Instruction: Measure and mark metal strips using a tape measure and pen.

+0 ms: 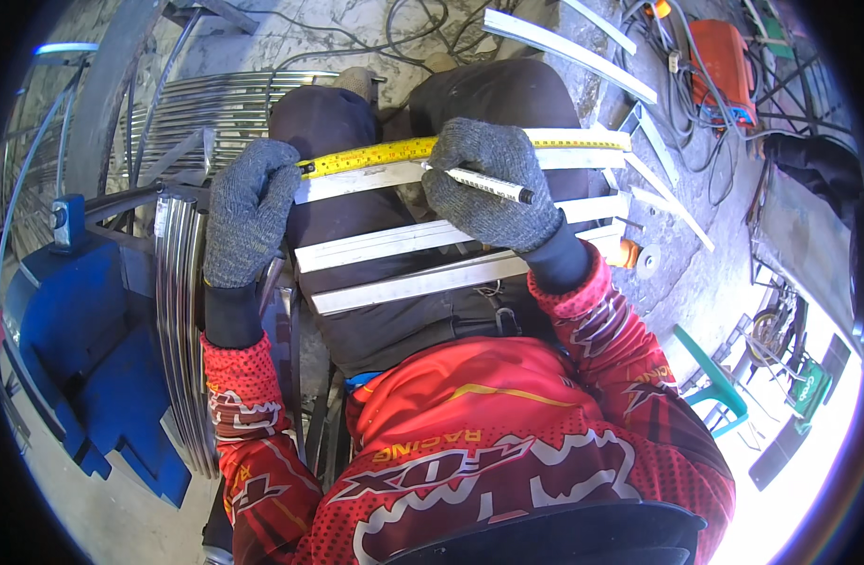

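Note:
A yellow tape measure blade (pixel 371 157) lies stretched along a pale metal bar (pixel 356 183) across my thighs. My left hand (pixel 248 217), in a grey knitted glove, pinches the left end of the blade and bar. In the same kind of glove, my right hand (pixel 493 215) grips a white marker pen (pixel 479 181) with a dark end. Its pale tip points left, close to the bar's edge, and the hand rests over the blade. Nearer my waist, more pale metal bars (pixel 385 247) lie across my lap. The tape's case cannot be made out.
On my left stand a blue metal machine part (pixel 93 348) and a bundle of shiny tubes (pixel 176 282). Further tubes (pixel 215 104) lie beyond my left knee. Loose bars (pixel 573 56), cables (pixel 394 42) and a red-orange box-shaped machine (pixel 722 71) occupy the floor ahead and right.

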Demonstrator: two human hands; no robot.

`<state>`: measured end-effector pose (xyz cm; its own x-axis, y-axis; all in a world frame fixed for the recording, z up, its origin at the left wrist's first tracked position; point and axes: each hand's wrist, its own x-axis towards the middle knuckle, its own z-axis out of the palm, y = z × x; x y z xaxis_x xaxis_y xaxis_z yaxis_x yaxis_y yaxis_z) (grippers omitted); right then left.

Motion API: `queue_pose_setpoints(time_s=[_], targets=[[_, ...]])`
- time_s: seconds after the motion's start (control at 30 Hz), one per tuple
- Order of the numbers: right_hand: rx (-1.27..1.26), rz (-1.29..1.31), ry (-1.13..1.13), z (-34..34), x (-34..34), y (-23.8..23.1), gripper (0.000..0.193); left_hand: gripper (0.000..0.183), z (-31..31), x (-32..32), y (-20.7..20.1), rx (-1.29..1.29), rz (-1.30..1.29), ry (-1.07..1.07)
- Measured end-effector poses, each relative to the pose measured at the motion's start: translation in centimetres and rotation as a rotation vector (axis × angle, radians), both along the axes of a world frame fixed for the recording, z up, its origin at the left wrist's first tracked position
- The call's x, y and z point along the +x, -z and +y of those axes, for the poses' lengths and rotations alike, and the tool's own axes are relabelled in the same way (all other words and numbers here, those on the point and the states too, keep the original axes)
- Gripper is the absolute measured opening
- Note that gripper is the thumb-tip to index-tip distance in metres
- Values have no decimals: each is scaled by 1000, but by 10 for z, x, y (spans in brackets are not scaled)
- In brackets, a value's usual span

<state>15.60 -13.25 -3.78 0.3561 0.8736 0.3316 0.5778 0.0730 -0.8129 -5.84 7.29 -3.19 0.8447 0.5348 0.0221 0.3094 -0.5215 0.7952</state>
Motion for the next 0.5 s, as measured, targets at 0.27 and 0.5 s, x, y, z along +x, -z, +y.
queue_pose_setpoints(time_s=[0.27, 0.5], targets=[[4, -18, 11, 0, -1, 0, 17, 10, -1, 1, -1, -18, 6, -5], [16, 112, -16, 0, 1, -1, 16, 9, -2, 0, 0, -8, -13, -4]])
